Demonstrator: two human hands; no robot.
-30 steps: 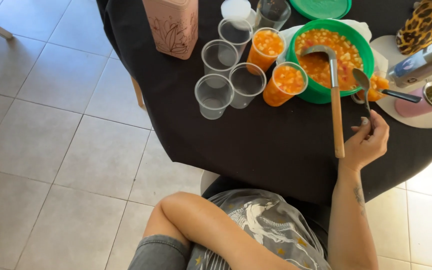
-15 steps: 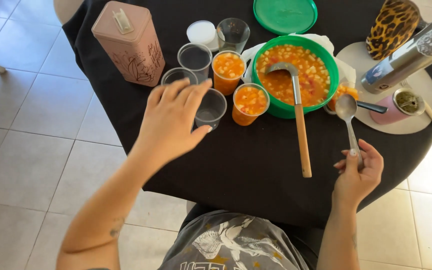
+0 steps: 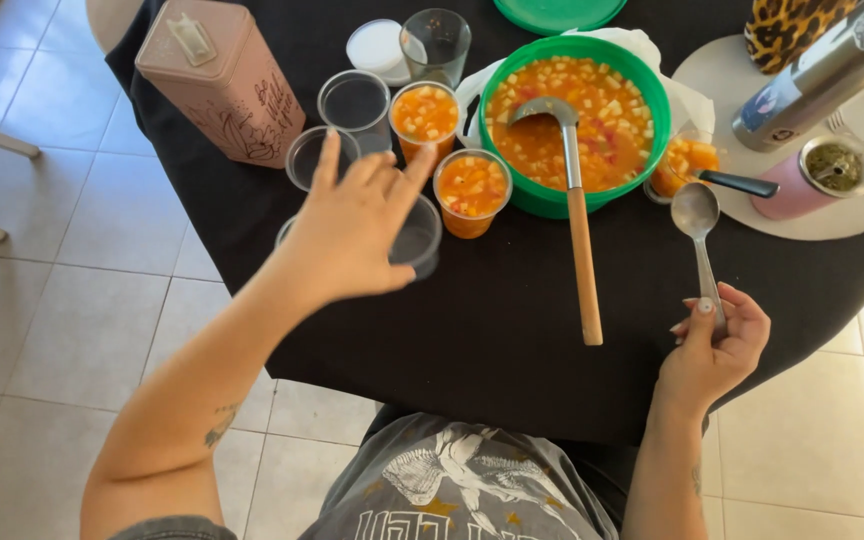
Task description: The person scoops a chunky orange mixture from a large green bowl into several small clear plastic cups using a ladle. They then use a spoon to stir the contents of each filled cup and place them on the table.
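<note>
While left hand overhangs cup, spoon clears ladle.

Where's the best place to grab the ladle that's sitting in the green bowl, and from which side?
Take the ladle by its wooden handle near the free end, probably coming from above on the near side. Its metal scoop sits in the orange mix inside the green bowl, while the handle lies over the rim onto the black tablecloth, pointing toward the person with nothing beside it.
</note>
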